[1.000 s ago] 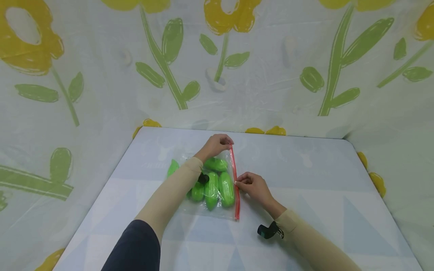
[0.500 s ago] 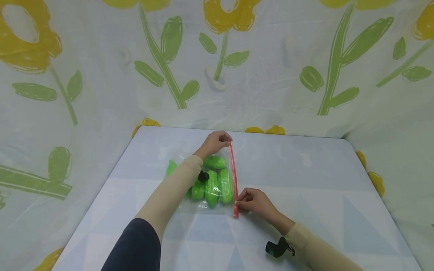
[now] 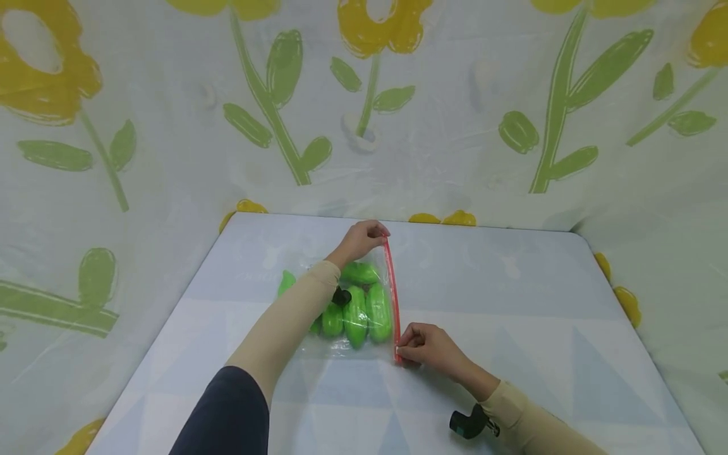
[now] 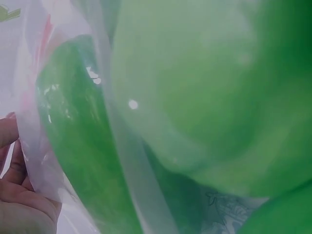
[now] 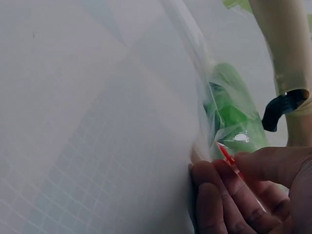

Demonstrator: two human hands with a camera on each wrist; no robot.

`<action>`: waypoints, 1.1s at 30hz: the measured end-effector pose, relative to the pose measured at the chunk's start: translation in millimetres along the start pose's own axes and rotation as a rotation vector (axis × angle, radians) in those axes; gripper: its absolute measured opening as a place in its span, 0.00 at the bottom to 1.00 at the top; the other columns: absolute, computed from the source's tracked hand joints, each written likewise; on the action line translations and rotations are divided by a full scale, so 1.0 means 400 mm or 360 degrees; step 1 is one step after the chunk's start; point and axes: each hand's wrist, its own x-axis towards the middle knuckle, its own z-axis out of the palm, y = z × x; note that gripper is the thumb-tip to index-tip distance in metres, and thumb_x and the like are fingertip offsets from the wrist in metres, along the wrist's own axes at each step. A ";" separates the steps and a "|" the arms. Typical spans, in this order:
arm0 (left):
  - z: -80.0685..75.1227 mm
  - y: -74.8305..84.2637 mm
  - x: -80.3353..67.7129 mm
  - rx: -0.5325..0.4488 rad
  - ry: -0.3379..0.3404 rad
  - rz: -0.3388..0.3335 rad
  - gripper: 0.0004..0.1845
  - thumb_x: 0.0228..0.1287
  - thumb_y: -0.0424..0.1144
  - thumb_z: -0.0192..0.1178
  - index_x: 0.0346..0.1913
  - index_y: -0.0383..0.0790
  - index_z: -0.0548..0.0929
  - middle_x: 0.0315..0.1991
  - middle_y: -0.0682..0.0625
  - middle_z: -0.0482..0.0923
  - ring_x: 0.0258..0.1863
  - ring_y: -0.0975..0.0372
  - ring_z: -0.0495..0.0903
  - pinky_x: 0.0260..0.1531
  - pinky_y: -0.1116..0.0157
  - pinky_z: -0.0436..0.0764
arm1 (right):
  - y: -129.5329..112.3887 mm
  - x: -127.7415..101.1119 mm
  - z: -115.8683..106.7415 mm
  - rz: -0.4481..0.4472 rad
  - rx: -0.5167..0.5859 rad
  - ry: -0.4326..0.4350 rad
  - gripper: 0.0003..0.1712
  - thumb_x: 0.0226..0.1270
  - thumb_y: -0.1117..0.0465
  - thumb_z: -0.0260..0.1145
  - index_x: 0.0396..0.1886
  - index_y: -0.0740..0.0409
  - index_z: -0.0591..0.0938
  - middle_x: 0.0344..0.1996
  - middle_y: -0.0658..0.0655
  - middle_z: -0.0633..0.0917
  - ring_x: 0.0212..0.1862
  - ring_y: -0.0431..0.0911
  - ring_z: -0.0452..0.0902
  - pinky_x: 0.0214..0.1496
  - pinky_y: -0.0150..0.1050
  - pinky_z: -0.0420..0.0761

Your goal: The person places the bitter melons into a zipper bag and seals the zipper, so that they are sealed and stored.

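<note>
A clear zip bag (image 3: 341, 346) with a red zip strip (image 3: 393, 284) along its right edge lies on the table. Inside it are several bright green, rounded, vegetable-like pieces (image 3: 379, 313), some hidden behind the left forearm. My left hand (image 3: 364, 240) pinches the far end of the strip; in the left wrist view that hand (image 4: 22, 195) is at the bag's edge, green pieces filling most of the picture. Down at the near end, my right hand (image 3: 429, 347) pinches the strip between thumb and fingers. The right wrist view shows the red strip (image 5: 228, 155) under the thumb.
The pale table (image 3: 500, 284) bears a faint triangle pattern. A curtain (image 3: 432, 126) with printed yellow flowers hangs behind it and at both sides. A small black camera (image 3: 469, 422) is strapped at the right wrist.
My right hand has slid along the red strip from about its middle to the near end. My left hand stays at the far end, shifted only slightly.
</note>
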 end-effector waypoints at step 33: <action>-0.072 -0.006 -0.138 0.0246 0.0130 0.0013 0.15 0.68 0.47 0.53 0.54 0.48 0.79 0.55 0.54 0.76 0.60 0.59 0.69 0.60 0.57 0.68 | 0.051 0.049 -0.232 0.0162 -0.0360 0.0407 0.16 0.66 0.53 0.60 0.51 0.52 0.79 0.39 0.52 0.83 0.38 0.45 0.78 0.35 0.37 0.80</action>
